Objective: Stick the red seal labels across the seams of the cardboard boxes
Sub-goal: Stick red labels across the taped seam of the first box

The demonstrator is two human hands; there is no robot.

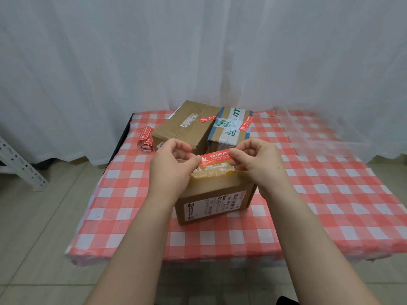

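Note:
A red seal label [217, 157] with white print is stretched between my two hands, just above the taped top of the near cardboard box [215, 200]. My left hand [170, 165] pinches its left end and my right hand [256, 162] pinches its right end. Two more cardboard boxes stand behind: a plain brown one [184, 128] with a red label [208, 119] on its top, and one with green-printed tape [230, 128] bearing a red label [245, 125]. A strip of spare red labels [146, 139] lies at the table's far left.
The table [330, 194] carries a red-and-white checked cloth. A sheet of clear plastic [319, 133] lies at its far right. White curtains hang behind, and a white perforated metal bracket [19, 164] stands on the tiled floor at left.

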